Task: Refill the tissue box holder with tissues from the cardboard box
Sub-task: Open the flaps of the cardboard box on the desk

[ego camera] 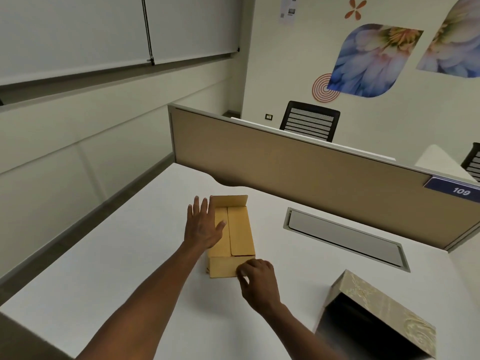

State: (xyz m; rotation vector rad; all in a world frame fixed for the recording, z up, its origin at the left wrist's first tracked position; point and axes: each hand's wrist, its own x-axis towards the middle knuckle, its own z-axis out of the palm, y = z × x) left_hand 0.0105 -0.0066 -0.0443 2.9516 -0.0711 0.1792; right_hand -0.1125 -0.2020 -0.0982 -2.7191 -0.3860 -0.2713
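Mid-desk, the left hand (204, 227) lay flat and spread on the cardboard box (233, 237), steadying it; the right hand (257, 281) pinched narrowly at its near end flap, holding nothing yet. The tissue box holder (376, 315) waited, hollow side showing, near the desk's right corner.

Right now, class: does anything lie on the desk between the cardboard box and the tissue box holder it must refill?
Nothing visible does. The cardboard box and the tissue box holder are separated only by bare desk; the right hand rests at the box's near corner, and the left hand lies on top.
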